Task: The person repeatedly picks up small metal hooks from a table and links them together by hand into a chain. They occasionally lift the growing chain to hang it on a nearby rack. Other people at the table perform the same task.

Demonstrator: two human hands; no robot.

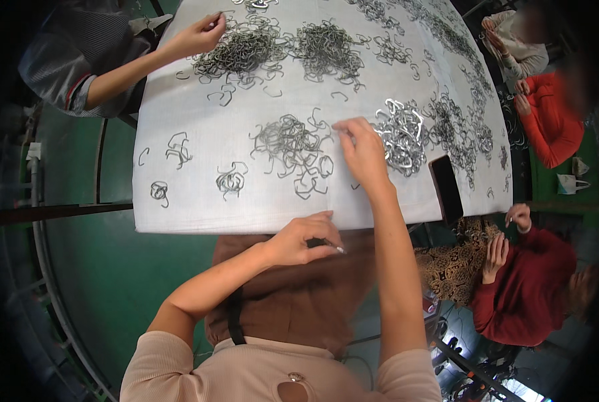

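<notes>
My right hand [364, 149] reaches over the white table, fingertips drawn together at the right side of a loose heap of bent grey wire hooks [287, 142]. Whatever lies between those fingertips is too small to make out. Just in front of the table's near edge, above my lap, hovers my left hand [305, 240]. Its fingers are curved, with thumb and forefinger apart; a small bright spot shows at the thumb tip. Right of my right hand lies a pile of shinier, thicker metal hooks [401, 137]. Small clusters of wire hooks [231, 181] rest to the left.
A black phone [445, 189] lies at the table's [199, 218] near right edge. Larger hook heaps [327, 50] cover the far side, where another person's hand [206, 33] reaches in from the left. People in red [555, 120] and dark red [527, 288] sit at the right.
</notes>
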